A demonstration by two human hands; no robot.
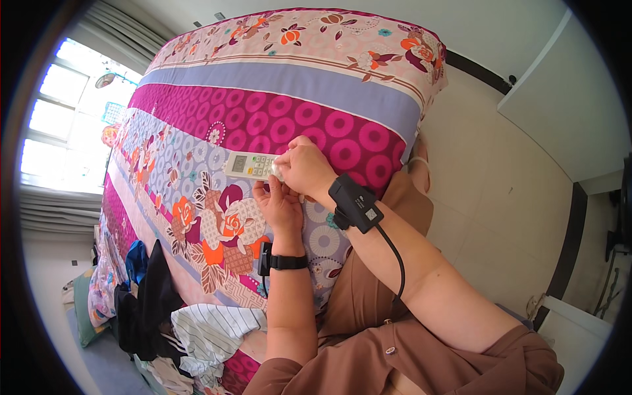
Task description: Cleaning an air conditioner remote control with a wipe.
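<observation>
A white remote control (241, 164) with a small grey display and several buttons lies level above the patterned bedspread (232, 222). Gripping its lower right end is my left hand (280, 205), with the thumb at the near edge. My right hand (307, 165) is over the same end, fingertips pinched together on a small white piece (277, 171) that looks like tissue or cloth. The fingers hide that end of the remote, and the white piece shows only partly. Both wrists wear black strapped devices with cables.
Crumpled clothes lie at the lower left, among them a white striped garment (212, 335) and a black garment (148, 296). A bright window (61, 116) with grey curtains (126, 37) is at the left. Pale floor tiles (484, 197) run along the bed's right side, beside a white panel (563, 98).
</observation>
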